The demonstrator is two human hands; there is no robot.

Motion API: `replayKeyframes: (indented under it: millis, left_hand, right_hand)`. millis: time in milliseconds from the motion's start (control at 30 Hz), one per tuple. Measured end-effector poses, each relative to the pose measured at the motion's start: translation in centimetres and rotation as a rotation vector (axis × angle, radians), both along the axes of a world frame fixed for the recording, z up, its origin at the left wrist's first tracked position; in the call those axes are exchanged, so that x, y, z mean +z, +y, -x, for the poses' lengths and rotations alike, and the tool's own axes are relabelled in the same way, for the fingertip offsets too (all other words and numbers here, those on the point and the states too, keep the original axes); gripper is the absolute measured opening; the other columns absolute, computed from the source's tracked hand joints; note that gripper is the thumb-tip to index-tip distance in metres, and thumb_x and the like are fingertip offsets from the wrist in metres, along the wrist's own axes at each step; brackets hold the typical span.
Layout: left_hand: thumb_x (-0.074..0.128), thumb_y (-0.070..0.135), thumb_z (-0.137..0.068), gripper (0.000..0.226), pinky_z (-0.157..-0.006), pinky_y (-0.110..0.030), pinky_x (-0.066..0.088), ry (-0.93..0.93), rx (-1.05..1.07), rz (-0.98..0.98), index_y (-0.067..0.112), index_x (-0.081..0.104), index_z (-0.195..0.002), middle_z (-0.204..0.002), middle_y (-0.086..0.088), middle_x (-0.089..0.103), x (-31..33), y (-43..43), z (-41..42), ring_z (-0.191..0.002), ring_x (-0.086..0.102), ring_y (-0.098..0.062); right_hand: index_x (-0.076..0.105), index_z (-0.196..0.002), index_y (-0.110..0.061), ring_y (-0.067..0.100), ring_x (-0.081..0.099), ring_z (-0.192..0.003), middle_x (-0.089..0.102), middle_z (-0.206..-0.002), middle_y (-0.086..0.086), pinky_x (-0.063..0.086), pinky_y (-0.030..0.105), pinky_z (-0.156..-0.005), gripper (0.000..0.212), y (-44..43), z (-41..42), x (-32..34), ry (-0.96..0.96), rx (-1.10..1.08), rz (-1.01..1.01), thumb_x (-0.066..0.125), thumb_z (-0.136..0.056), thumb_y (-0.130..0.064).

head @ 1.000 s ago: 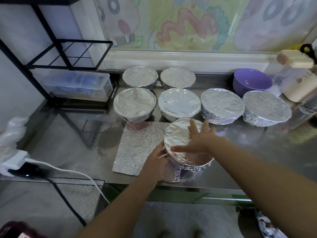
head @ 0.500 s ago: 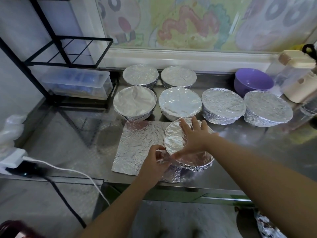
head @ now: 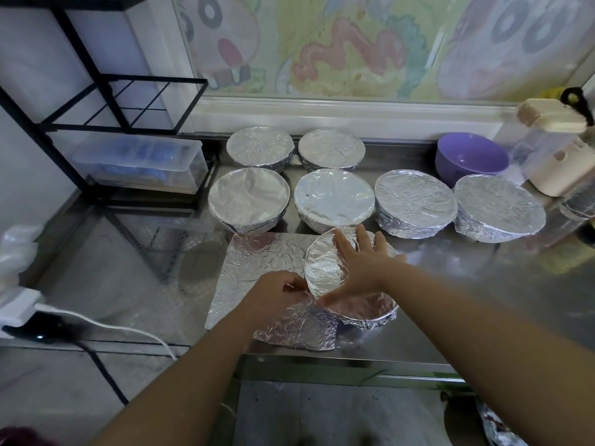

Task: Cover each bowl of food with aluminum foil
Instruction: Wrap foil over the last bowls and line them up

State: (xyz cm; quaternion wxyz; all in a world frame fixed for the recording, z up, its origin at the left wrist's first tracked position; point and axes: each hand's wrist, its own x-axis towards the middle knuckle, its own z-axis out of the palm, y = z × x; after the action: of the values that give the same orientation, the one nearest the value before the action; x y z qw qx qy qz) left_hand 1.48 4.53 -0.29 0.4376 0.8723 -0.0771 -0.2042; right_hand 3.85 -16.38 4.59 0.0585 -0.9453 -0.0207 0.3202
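Six covered bowls (head: pixel 334 195) stand in two rows at the far side of the surface (head: pixel 450 284). A seventh bowl (head: pixel 370 317) sits near the front edge, its foil (head: pixel 322 262) drawn over the top and crimped down the right side. The right hand (head: pixel 360 268) lies flat on this cover with fingers spread and thumb out toward the near-left rim, pressing rather than gripping. The left hand (head: pixel 273 297) is curled at the bowl's near-left side and seems to pinch a loose flap of foil there. A crinkled sheet (head: pixel 257 262) lies flat just left of the bowl; whether it joins that flap I cannot tell. A purple bowl (head: pixel 470 156) stands uncovered far right.

The foil looks thin and light, likely to tear if tugged hard, and it holds a crease once bent. The best hold is probably the loose edge beside the rim, folded down and under while the flat palm keeps the top taut. The bowl looks light, so it could slide on the smooth metal.
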Motion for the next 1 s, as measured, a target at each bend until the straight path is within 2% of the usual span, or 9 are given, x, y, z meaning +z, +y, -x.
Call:
replayKeyframes:
  millis: [67,133,233,367,500,667,800,933,1000]
  left_hand:
    - [0.076,0.018,-0.086,0.011,-0.078,-0.026,0.058,0.092,0.024,-0.004,0.018,0.074,-0.096,-0.088,0.009,0.073,0.5,0.1,-0.7,-0.082,0.071,-0.009]
    - [0.077,0.012,-0.085,0.017,-0.074,-0.032,0.060,0.233,0.138,0.100,0.012,0.070,-0.100,-0.090,-0.003,0.076,0.5,0.1,-0.7,-0.079,0.073,-0.018]
    - [0.075,0.004,-0.085,0.023,-0.063,-0.025,0.056,0.438,0.379,0.316,0.001,0.065,-0.105,-0.093,-0.015,0.075,0.3,-0.6,0.5,-0.074,0.069,-0.018]
    - [0.069,-0.006,-0.085,0.018,-0.072,-0.029,0.059,0.628,0.767,0.692,-0.004,0.070,-0.103,-0.092,-0.020,0.075,0.1,-2.7,2.7,-0.078,0.069,-0.021]
    - [0.065,-0.008,-0.087,0.013,-0.071,-0.033,0.059,0.696,0.996,0.835,-0.004,0.071,-0.098,-0.093,-0.021,0.074,1.1,-4.6,3.7,-0.085,0.071,-0.025]
    - [0.048,-0.008,-0.095,0.021,-0.077,-0.041,0.059,0.775,0.919,0.913,-0.010,0.062,-0.110,-0.104,-0.024,0.069,4.1,-3.9,3.2,-0.103,0.067,-0.034]
    - [0.039,0.012,-0.100,0.035,-0.072,-0.040,0.058,0.871,0.644,0.801,-0.014,0.052,-0.119,-0.119,-0.031,0.062,8.0,-2.9,1.6,-0.106,0.064,-0.039]
    - [0.037,0.022,-0.102,0.050,-0.062,-0.038,0.050,0.909,0.512,0.702,-0.013,0.038,-0.136,-0.099,-0.027,0.063,10.0,-3.0,1.1,-0.088,0.063,-0.036]
    - [0.037,0.025,-0.102,0.044,-0.062,-0.038,0.049,0.898,0.503,0.674,-0.007,0.040,-0.133,-0.095,-0.026,0.063,10.4,-3.2,1.0,-0.085,0.063,-0.035]
  right_hand:
    - [-0.030,-0.152,-0.044,0.045,-0.029,-0.148,-0.042,-0.160,0.003,0.003,0.085,-0.107,0.154,0.0,0.1,0.0,0.000,-0.008,-0.003,0.068,-0.045,-0.094]
    - [-0.030,-0.153,-0.043,0.045,-0.029,-0.148,-0.042,-0.160,0.003,0.002,0.085,-0.108,0.154,0.0,0.2,0.0,-0.002,-0.012,-0.006,0.067,-0.045,-0.095]
    - [-0.029,-0.153,-0.043,0.045,-0.029,-0.149,-0.041,-0.160,0.003,0.003,0.084,-0.107,0.154,0.1,0.2,0.0,-0.002,-0.012,-0.006,0.067,-0.044,-0.095]
    - [-0.030,-0.152,-0.043,0.045,-0.028,-0.149,-0.041,-0.160,0.003,0.004,0.085,-0.107,0.155,0.1,0.1,-0.1,-0.003,-0.010,-0.002,0.065,-0.043,-0.097]
    - [-0.030,-0.152,-0.044,0.046,-0.027,-0.149,-0.041,-0.160,0.003,0.004,0.085,-0.107,0.155,0.0,0.1,-0.3,-0.011,-0.011,-0.008,0.064,-0.041,-0.098]
    - [-0.030,-0.153,-0.042,0.046,-0.028,-0.149,-0.040,-0.161,0.005,0.004,0.084,-0.108,0.156,0.0,0.0,-0.5,-0.011,-0.016,-0.002,0.065,-0.041,-0.097]
    - [-0.028,-0.154,-0.042,0.045,-0.027,-0.149,-0.039,-0.162,0.005,0.004,0.084,-0.108,0.156,0.1,0.1,-0.5,-0.025,-0.023,-0.001,0.067,-0.043,-0.096]
    - [-0.028,-0.154,-0.042,0.045,-0.026,-0.150,-0.038,-0.162,0.005,0.006,0.084,-0.108,0.156,0.2,0.1,-0.6,-0.037,-0.024,0.008,0.067,-0.042,-0.096]
    - [-0.028,-0.154,-0.042,0.046,-0.024,-0.150,-0.037,-0.163,0.006,0.007,0.084,-0.108,0.157,0.1,0.1,-0.6,-0.041,-0.022,0.012,0.067,-0.041,-0.097]
